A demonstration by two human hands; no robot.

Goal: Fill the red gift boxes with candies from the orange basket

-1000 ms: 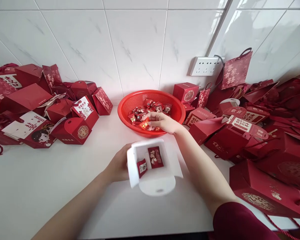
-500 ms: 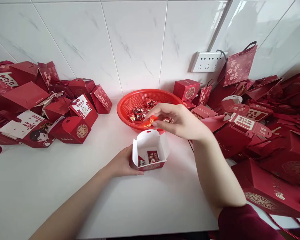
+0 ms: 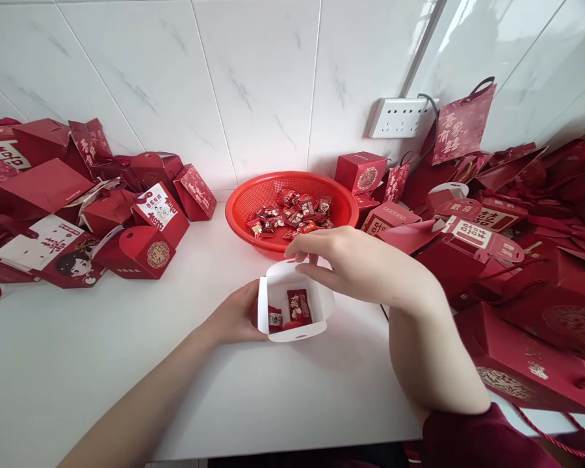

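A small gift box [image 3: 297, 337], white inside with its flaps up, stands on the white table. My left hand [image 3: 238, 313] grips it by its left side; some of the fingers are hidden behind the wall. Inside lie wrapped candies [image 3: 299, 307], red with white lettering, and a bright red-orange one near the front wall. My right hand [image 3: 329, 257] hovers over the back right of the box, fingers loosely bent and apart, with nothing visible in them. Just behind is a red plastic basket [image 3: 238, 218] with many wrapped candies [image 3: 292, 211] in it.
Red gift boxes [image 3: 141, 253] are heaped on the left. A larger pile of red boxes and bags [image 3: 492, 260] fills the right side. A white power strip [image 3: 394, 118] is fixed to the tiled wall behind.
My right hand has come down from the basket to the box and let go of the red-orange candy, which now lies inside. The box's front flap now tilts outward.
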